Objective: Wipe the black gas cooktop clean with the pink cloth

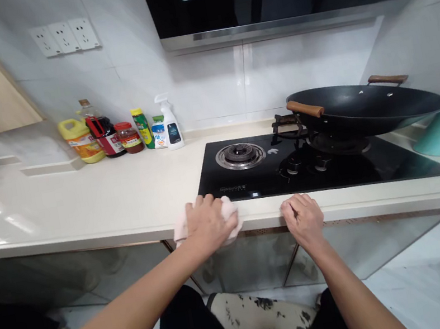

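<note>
Left hand (209, 218): is clasping a bunched pale-pink cloth (230, 208), fingers half-curled, at the front edge of a glossy cream countertop (61, 206).
Right hand (304, 214): is resting at that edge, loosely fisted, its inside hidden.
Black-glass hob (263, 182): is lying just beyond both hands.
Round black wok (345, 102): is sitting past the right.

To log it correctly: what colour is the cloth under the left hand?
Pale pink; the cloth shows in the head view.

The pale countertop (60, 204) carries a black hob (267, 179), white spray bottle (172, 129) and pink cloth (228, 208).
</note>
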`<state>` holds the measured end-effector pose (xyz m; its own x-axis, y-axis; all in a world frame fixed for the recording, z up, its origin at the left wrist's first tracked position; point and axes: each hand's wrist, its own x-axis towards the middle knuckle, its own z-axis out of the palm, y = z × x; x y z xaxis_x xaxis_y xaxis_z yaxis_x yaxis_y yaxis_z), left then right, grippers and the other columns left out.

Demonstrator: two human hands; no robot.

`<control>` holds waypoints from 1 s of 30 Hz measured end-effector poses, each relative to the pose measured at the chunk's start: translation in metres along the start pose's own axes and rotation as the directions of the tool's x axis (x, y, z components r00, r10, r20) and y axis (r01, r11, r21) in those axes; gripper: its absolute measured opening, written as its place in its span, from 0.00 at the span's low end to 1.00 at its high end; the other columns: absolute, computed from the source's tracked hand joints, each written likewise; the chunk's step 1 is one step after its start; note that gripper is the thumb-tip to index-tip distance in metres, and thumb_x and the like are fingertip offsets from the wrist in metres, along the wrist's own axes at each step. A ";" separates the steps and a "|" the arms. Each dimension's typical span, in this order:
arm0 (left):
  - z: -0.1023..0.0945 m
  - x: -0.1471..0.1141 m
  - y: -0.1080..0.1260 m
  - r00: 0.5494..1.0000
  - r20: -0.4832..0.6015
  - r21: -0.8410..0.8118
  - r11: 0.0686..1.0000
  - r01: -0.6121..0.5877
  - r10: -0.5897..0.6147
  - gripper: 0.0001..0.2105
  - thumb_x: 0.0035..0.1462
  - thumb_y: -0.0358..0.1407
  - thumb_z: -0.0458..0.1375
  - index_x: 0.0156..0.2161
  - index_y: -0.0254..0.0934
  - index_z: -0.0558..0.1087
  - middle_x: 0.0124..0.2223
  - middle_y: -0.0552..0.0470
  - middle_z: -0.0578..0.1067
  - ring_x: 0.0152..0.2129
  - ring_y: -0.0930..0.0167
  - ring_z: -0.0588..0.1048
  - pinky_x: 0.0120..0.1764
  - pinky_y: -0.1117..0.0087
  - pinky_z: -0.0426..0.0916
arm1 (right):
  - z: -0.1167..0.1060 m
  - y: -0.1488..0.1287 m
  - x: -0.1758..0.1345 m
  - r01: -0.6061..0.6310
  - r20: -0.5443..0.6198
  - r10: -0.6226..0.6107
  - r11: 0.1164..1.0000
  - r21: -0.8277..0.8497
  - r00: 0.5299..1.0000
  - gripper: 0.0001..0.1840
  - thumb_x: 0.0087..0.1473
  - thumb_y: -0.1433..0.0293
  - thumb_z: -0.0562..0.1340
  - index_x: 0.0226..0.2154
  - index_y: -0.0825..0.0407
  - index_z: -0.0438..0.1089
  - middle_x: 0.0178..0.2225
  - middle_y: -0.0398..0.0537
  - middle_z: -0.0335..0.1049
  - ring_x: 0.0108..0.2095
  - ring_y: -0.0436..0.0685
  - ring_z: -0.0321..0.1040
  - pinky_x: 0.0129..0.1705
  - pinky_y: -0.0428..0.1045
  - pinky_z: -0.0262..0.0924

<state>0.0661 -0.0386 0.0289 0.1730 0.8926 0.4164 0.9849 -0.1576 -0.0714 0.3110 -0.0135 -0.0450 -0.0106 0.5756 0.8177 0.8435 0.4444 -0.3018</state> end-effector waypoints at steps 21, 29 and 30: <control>0.005 0.040 0.082 0.858 0.007 -0.708 0.608 -0.358 0.513 0.40 0.49 0.45 0.65 0.65 0.39 0.57 0.67 0.38 0.58 0.61 0.57 0.61 0.57 0.56 0.64 | -0.057 0.019 0.006 -0.041 0.358 0.045 0.999 -0.017 0.933 0.34 0.61 0.51 0.58 0.65 0.43 0.54 0.54 0.52 0.68 0.53 0.64 0.65 0.53 0.61 0.59; 0.006 0.044 -0.075 0.995 0.027 -0.605 0.794 -0.056 0.091 0.22 0.58 0.52 0.53 0.50 0.40 0.73 0.52 0.46 0.77 0.49 0.61 0.75 0.55 0.60 0.68 | -0.016 -0.050 0.041 0.248 0.471 -0.173 0.964 -0.100 0.865 0.36 0.47 0.44 0.68 0.54 0.43 0.69 0.50 0.55 0.68 0.46 0.68 0.62 0.50 0.62 0.53; 0.012 0.043 -0.088 0.998 0.041 -0.576 0.817 -0.013 0.044 0.24 0.57 0.53 0.52 0.50 0.40 0.73 0.52 0.47 0.77 0.48 0.61 0.76 0.53 0.61 0.69 | -0.007 -0.060 0.044 0.275 0.474 -0.231 0.961 -0.026 0.850 0.35 0.49 0.42 0.66 0.54 0.41 0.69 0.51 0.53 0.67 0.48 0.67 0.62 0.52 0.62 0.53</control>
<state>-0.0133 0.0185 0.0418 0.2163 0.9012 0.3756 0.8016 -0.3835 0.4587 0.2640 -0.0198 0.0120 -0.4582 0.7118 0.5323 0.8215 0.5678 -0.0522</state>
